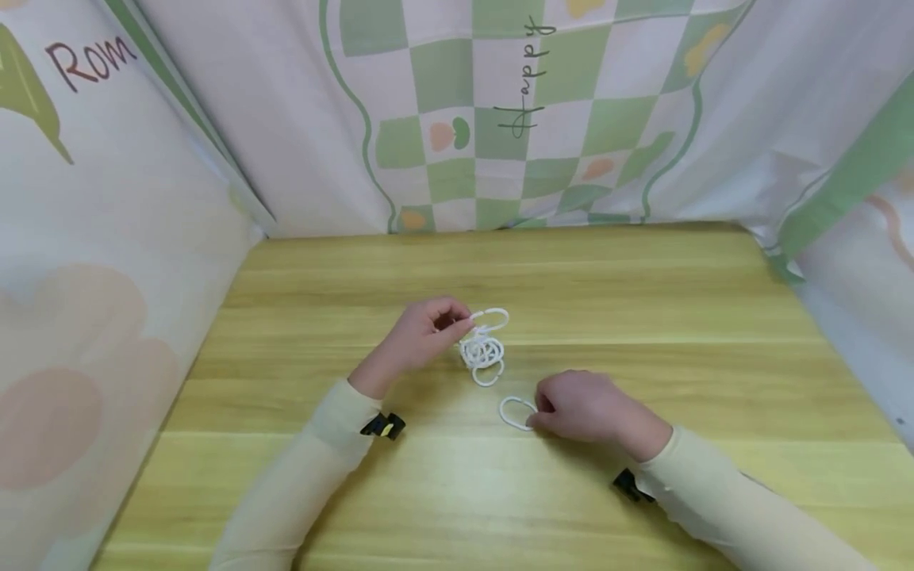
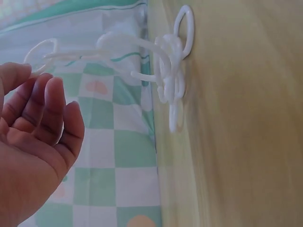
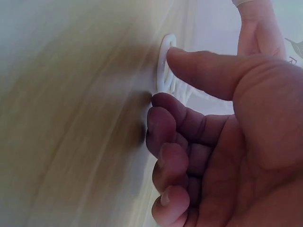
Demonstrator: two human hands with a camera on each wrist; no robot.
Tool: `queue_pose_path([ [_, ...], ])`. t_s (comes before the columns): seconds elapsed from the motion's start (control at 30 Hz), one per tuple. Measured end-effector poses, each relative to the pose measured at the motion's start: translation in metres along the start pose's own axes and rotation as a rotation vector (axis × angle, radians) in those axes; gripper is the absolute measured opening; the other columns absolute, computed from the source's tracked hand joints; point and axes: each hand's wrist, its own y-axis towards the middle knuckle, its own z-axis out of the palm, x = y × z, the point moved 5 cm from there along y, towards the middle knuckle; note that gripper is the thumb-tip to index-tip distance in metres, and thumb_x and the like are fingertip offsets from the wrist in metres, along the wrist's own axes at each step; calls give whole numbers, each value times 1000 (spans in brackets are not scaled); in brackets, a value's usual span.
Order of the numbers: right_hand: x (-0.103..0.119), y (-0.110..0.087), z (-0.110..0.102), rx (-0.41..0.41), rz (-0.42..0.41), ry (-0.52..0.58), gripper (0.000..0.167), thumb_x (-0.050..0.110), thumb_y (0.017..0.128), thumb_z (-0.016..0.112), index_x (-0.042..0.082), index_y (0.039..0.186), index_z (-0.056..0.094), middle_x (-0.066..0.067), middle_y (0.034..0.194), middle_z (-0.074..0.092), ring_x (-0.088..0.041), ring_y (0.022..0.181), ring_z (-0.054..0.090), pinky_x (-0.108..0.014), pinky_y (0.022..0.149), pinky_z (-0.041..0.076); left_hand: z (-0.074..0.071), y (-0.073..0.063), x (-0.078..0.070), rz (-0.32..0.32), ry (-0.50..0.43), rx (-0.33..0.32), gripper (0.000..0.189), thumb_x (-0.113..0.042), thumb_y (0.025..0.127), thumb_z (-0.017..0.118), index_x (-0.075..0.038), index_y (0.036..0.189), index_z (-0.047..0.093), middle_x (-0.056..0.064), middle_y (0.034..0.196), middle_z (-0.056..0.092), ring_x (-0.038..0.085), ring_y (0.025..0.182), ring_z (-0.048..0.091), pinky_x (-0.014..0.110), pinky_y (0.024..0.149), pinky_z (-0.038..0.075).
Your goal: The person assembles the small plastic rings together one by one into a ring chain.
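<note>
Partly raised white ring chain [image 1: 481, 351], separate ring [image 1: 502, 410] nearby

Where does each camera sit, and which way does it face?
Head: worn on the head, facing forward and down at the table; left hand, right hand and sleeves show.
Left wrist: worn there, facing past the left hand toward the white rings, with the checked curtain behind.
Right wrist: worn there, facing past the right hand toward a single ring; the left hand shows beyond.
Shared: head and left wrist both show the white rings.

The left hand [image 1: 424, 337] pinches, farther forward than the loosely curled right hand [image 1: 581, 406].
</note>
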Motion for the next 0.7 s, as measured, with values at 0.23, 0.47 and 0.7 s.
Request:
queue_pose_path([
  [0.23,6,5,0,-49,-158,-17,17,14,86,70,26,77,64,13,75,54,-7,68,51,-30,62,46,15,0,0,26,3,82,7,-13,96,65,-7,97,68,-1,83,63,15,72,54,26,61,47],
  [0.47,4,4,2,-101,-205,-42,18,6,83,67,24,80,64,9,80,51,-9,71,49,-29,63,46,23,-1,0,16,4,110,8,-13,96,64,-7,97,69,4,84,65,13,72,55,25,61,47],
  [0.7,0,3,5,-61,-180,-36,23,9,85,69,27,76,57,11,78,47,-9,71,46,-28,61,42,25,-3,-2,14,7,119,7,-15,96,64,-9,97,69,-4,83,64,11,71,56,26,61,49],
])
